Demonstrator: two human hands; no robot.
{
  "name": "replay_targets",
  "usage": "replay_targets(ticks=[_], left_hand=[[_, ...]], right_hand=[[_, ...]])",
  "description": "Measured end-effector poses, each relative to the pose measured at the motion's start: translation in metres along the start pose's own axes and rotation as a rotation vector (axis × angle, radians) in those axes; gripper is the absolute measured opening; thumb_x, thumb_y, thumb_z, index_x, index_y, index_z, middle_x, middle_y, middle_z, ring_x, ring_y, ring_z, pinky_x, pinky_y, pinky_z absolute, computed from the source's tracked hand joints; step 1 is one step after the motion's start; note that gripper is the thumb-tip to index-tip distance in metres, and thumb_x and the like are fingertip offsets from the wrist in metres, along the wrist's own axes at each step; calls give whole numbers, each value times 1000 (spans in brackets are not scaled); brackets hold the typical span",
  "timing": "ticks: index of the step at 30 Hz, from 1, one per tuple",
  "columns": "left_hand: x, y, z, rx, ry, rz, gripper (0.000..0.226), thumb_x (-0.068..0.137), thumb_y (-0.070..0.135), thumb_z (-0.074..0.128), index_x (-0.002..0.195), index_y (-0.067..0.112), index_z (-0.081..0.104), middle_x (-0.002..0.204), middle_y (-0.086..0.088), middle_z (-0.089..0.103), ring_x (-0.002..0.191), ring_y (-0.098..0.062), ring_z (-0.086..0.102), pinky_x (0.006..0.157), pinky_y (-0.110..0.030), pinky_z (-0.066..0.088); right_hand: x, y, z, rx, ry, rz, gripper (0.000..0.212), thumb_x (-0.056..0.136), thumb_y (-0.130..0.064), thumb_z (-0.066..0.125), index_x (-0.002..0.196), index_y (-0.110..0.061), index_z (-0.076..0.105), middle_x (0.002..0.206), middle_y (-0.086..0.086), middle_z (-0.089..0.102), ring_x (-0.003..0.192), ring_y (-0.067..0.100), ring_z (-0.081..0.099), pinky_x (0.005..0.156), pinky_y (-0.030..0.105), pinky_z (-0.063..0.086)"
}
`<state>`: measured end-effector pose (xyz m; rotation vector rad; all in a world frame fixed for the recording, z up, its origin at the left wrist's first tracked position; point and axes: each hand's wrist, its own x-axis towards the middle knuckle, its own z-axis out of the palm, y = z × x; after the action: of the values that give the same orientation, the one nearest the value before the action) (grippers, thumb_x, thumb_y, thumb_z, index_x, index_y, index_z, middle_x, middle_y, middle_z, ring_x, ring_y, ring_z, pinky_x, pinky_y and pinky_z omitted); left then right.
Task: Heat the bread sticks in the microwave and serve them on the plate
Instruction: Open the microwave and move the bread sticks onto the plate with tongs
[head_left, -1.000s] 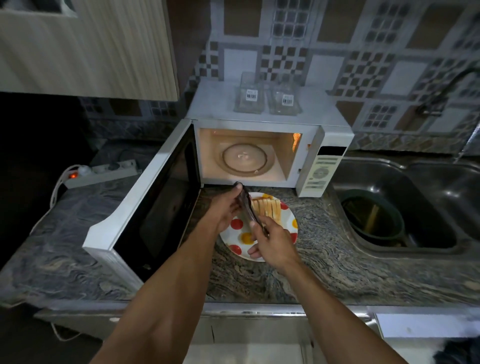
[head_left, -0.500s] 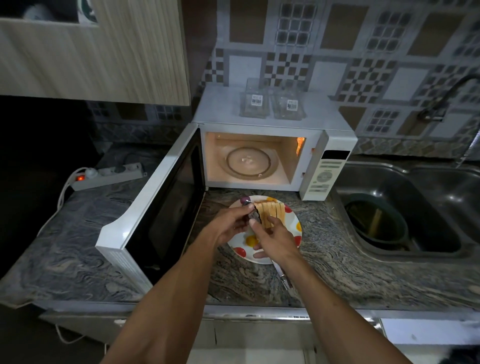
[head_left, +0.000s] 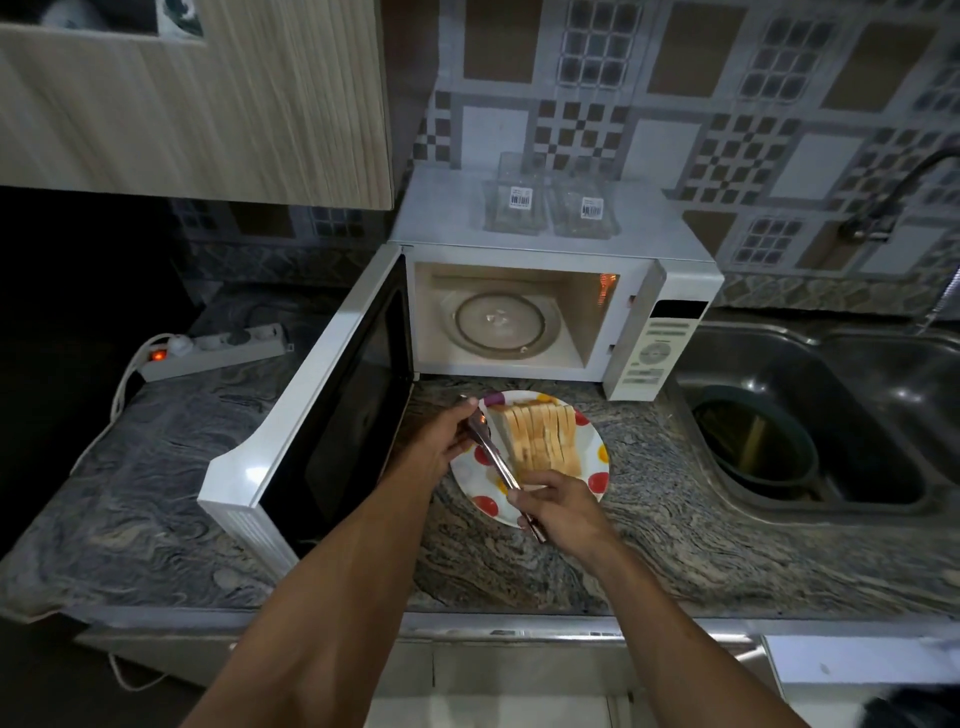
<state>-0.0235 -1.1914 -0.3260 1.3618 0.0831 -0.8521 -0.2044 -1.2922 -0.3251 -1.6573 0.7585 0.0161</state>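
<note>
Bread sticks (head_left: 543, 439) sit in a tight row, pale tan strips packed side by side with a whiter edge on the left, lying on the white plate (head_left: 587, 475) with its red and orange dots. The plate rests on the marbled grey countertop (head_left: 675, 519), just near of the microwave (head_left: 561, 317), whose door (head_left: 332, 410) hangs wide open to the left; inside, the cavity is lit and the glass turntable (head_left: 498, 325) lies bare. Over the left part of the plate a pair of metal tongs (head_left: 493, 457) runs slantwise, touching the left edge of the bread row. The left hand (head_left: 441, 441) reaches in from the near left, forearm stretched long, fingers curled around the far end of the tongs. The right hand (head_left: 563, 506) comes in from the near right, knuckles up, fingers pinching the near end of the tongs, right beside the near ends of the sticks. Two clear glass containers (head_left: 548, 208) stand on top of the microwave. A power strip (head_left: 213, 351) with a glowing red switch lies far left, a steel sink (head_left: 810, 415) at right.
</note>
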Motion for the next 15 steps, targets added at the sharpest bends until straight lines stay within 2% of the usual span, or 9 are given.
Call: replay_targets(ticks=[2, 6, 10, 12, 15], left_hand=[[2, -2, 3, 19, -27, -28, 19, 92, 34, 65, 93, 15, 66, 94, -3, 68, 86, -12, 62, 72, -21, 50], [5, -7, 6, 18, -48, -57, 25, 88, 34, 71, 100, 12, 67, 101, -6, 68, 93, -16, 62, 83, -24, 52], [10, -5, 2, 2, -20, -65, 22, 89, 30, 69, 99, 11, 66, 98, -6, 68, 90, -16, 63, 81, -24, 53], [13, -3, 2, 16, -12, -51, 23, 91, 31, 67, 101, 11, 66, 96, -6, 68, 87, -14, 63, 74, -22, 53], [15, -3, 8, 133, -3, -41, 15, 92, 25, 65, 100, 12, 67, 95, -5, 68, 83, -12, 63, 68, -18, 51]], right_hand=[[4, -1, 2, 67, 46, -19, 41, 80, -28, 84, 116, -17, 66, 92, 1, 78, 77, 21, 76, 77, 40, 59], [13, -10, 6, 96, 103, -31, 42, 76, -31, 87, 111, -18, 67, 105, 1, 73, 89, 22, 73, 63, 25, 55], [23, -19, 6, 63, 119, -61, 40, 79, -29, 84, 112, -14, 67, 95, -4, 73, 70, 20, 67, 53, 18, 50], [30, -17, 6, 38, 145, -66, 41, 77, -31, 86, 110, -13, 69, 99, 1, 74, 74, 18, 67, 56, 20, 53], [41, -12, 9, -123, 182, -73, 40, 72, -42, 87, 102, -22, 71, 98, -2, 75, 86, 17, 70, 78, 38, 59]])
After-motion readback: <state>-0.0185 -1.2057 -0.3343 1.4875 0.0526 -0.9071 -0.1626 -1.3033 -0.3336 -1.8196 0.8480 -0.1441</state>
